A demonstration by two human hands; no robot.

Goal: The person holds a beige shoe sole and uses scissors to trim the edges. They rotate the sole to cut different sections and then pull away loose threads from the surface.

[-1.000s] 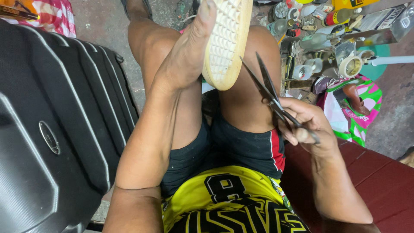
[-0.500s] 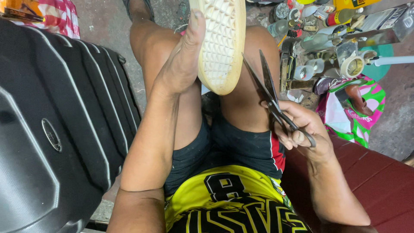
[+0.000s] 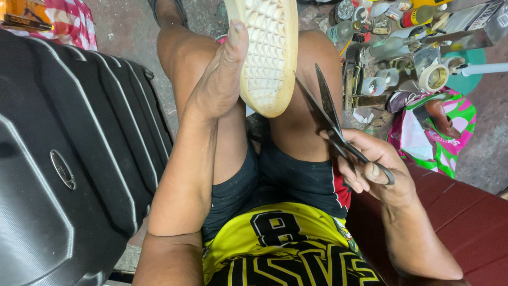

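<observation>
My left hand (image 3: 219, 79) grips a cream-coloured shoe sole (image 3: 267, 53), thumb along its left edge, the waffle tread facing me. It is held up over my bare knees. My right hand (image 3: 373, 167) holds a pair of dark metal scissors (image 3: 330, 119) by the handles. The blades are slightly apart and point up toward the sole's lower right edge, just short of touching it.
A black ribbed hard-shell suitcase (image 3: 69, 153) fills the left side. Several bottles, jars and tools (image 3: 402, 58) clutter the ground at the upper right, beside a pink and green bag (image 3: 436, 135). I sit on a dark red bench (image 3: 465, 222).
The sole has shifted slightly left and up in my left hand. The scissors in my right hand have edged closer to the sole's lower edge.
</observation>
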